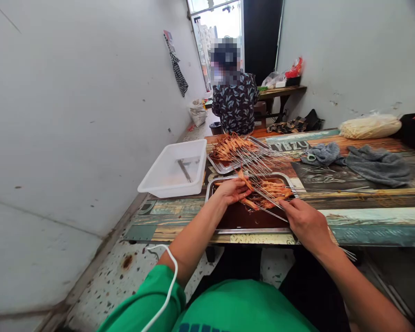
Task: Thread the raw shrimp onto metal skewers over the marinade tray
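Over the near metal tray [252,230], my left hand [232,191] has its fingers closed on an orange-brown chicken foot [245,180]. Thin metal skewers [269,198] run from there to my right hand [306,223], which is wrapped round them at the tray's right side. Their ends stick out below that hand, past the table edge. More chicken feet [271,190] lie in dark brown liquid in the tray. Just behind, a second metal tray [223,169] bears a heap of skewered chicken feet [233,147], their skewers pointing right.
A white plastic tub [173,184] holding a metal utensil [184,170] stands left on the wooden table [373,235]. Grey cloths [378,166] and a bag of pale sticks [370,126] lie right. Beyond the table sits a person [235,103] in a patterned top. A wall borders the left.
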`<control>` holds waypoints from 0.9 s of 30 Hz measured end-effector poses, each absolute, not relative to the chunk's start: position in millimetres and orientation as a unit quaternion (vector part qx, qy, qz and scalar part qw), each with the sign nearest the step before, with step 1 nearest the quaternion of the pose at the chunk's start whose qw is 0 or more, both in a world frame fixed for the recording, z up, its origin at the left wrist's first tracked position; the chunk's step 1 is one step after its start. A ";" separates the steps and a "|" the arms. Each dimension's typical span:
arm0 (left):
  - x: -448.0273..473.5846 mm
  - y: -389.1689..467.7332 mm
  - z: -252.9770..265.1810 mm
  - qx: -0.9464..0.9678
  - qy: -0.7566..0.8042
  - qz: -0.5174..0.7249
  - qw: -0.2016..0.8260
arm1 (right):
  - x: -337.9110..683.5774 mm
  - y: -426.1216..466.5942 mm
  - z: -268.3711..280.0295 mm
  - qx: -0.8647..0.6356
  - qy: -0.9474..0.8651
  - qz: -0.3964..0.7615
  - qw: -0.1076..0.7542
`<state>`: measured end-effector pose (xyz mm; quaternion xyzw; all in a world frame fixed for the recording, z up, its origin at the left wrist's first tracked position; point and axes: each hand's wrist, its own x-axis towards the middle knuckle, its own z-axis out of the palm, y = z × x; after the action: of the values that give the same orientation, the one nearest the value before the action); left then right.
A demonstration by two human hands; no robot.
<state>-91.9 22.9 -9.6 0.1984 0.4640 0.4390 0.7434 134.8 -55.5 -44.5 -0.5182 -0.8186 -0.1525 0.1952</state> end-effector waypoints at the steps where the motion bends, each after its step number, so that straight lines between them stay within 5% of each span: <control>1: -91.4 23.9 -10.1 0.194 0.469 0.438 0.742 | 134.9 -54.9 -45.3 -0.516 -0.820 -0.156 0.191; 27: -91.2 33.0 -24.9 0.257 0.432 0.537 0.677 | 138.9 -58.7 -43.9 -0.473 -0.839 -0.164 0.214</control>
<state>-91.2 33.0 -24.9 0.2571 0.4319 0.5373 0.6773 138.9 -58.7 -43.9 -0.4732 -0.8387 -0.1642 0.2137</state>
